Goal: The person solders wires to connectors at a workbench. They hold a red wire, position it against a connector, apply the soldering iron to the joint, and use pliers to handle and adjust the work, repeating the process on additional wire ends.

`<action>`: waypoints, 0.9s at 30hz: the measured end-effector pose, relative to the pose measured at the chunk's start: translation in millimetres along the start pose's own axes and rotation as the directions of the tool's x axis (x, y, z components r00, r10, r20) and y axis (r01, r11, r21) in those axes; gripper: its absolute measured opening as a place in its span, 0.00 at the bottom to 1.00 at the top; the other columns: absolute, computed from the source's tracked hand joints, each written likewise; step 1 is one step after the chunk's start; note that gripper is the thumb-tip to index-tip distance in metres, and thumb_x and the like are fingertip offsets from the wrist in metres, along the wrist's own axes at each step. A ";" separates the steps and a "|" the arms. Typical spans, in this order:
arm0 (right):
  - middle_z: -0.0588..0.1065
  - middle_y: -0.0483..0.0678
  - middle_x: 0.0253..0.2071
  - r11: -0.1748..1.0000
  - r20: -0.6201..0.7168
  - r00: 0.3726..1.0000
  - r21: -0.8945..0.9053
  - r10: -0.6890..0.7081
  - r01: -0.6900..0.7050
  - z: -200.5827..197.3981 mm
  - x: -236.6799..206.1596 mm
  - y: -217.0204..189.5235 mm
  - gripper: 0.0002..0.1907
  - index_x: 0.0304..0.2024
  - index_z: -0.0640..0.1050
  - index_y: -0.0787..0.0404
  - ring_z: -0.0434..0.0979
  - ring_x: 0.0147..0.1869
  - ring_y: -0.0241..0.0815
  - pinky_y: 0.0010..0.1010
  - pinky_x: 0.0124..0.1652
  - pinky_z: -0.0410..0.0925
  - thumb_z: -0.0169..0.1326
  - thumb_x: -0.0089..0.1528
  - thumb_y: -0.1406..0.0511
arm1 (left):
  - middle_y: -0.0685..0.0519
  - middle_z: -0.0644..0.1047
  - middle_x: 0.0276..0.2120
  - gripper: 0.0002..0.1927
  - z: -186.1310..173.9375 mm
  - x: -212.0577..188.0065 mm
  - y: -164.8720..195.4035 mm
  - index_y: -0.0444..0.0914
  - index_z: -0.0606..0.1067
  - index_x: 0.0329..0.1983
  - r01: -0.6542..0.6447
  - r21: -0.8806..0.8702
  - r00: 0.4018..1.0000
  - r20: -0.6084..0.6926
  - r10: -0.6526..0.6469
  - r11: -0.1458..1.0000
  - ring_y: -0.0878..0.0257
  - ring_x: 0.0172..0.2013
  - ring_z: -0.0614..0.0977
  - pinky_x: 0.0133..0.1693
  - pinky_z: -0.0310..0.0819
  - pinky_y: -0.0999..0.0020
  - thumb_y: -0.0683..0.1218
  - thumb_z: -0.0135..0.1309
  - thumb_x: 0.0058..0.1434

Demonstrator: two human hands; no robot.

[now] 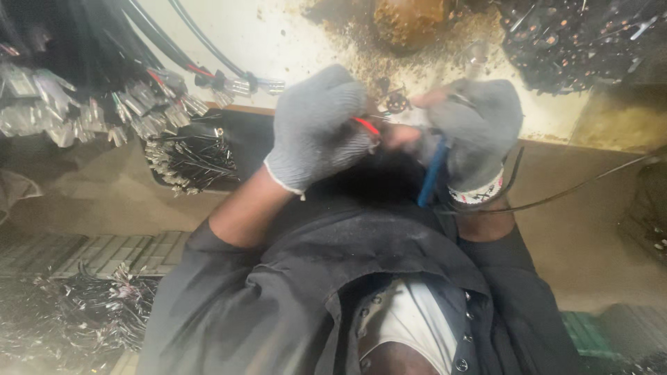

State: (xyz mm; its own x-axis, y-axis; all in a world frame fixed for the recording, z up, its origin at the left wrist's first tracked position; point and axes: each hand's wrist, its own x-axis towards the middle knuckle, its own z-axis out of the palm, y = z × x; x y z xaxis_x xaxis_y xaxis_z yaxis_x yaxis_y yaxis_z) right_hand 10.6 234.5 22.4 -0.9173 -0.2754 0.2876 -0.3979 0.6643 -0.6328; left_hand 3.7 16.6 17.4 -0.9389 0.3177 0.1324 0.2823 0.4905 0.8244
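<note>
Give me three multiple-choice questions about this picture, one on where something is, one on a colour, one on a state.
1. Where does the bundle of black cables with metal ends lie?
A. upper left
B. lower right
C. between the hands

2. What colour is the tool handle at the right hand?
A. yellow
B. blue
C. green

3. How are the hands?
A. bare
B. gloved in grey
C. resting flat on the floor

Answers: 1 A, the bundle fills the upper left corner. 2 B, a blue handle sticks out below the right glove. 3 B, both the left hand and the right hand wear grey gloves.
</note>
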 end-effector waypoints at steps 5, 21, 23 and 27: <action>0.73 0.45 0.39 0.831 0.131 0.910 0.374 0.393 -0.413 -17.2 -27.7 -13.6 0.30 0.43 0.80 0.58 0.75 0.42 0.41 0.31 0.41 0.66 0.61 0.62 0.40 | 0.54 0.74 0.33 0.13 10.1 -1.9 -8.3 0.46 0.76 0.36 -0.094 0.169 0.995 0.049 0.086 0.981 0.54 0.34 0.79 0.34 0.71 0.58 0.50 0.69 0.53; 0.75 0.46 0.30 0.987 -0.036 0.999 0.157 0.018 -0.012 10.9 -77.7 31.2 0.15 0.38 0.85 0.62 0.74 0.37 0.48 0.42 0.40 0.68 0.58 0.65 0.57 | 0.53 0.72 0.32 0.16 17.0 -2.4 -10.7 0.46 0.74 0.38 -0.078 0.253 0.991 0.123 0.048 0.964 0.52 0.33 0.78 0.32 0.69 0.55 0.48 0.68 0.49; 0.75 0.46 0.30 0.966 0.031 0.995 0.239 0.098 -0.102 9.3 -81.1 31.9 0.14 0.37 0.84 0.63 0.75 0.36 0.47 0.41 0.40 0.69 0.58 0.65 0.58 | 0.52 0.72 0.33 0.17 17.8 -2.5 -11.1 0.45 0.75 0.40 -0.080 0.244 0.991 0.123 0.051 0.966 0.51 0.33 0.78 0.32 0.70 0.55 0.48 0.67 0.49; 0.76 0.48 0.29 0.749 0.322 0.877 0.462 0.357 -0.474 8.4 -91.4 30.0 0.12 0.36 0.83 0.64 0.77 0.36 0.45 0.38 0.39 0.71 0.59 0.64 0.60 | 0.52 0.72 0.33 0.17 18.7 -2.4 -12.3 0.44 0.76 0.40 -0.077 0.242 0.991 0.125 0.048 0.967 0.52 0.33 0.78 0.31 0.70 0.55 0.49 0.67 0.49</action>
State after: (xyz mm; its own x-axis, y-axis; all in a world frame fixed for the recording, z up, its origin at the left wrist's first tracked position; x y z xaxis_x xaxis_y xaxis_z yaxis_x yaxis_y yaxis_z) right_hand 82.3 273.8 -28.9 -0.9518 -0.2282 -0.2050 0.1293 0.3075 -0.9427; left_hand 6.2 25.0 -3.3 -0.8923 0.4397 0.1021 0.3934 0.6463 0.6539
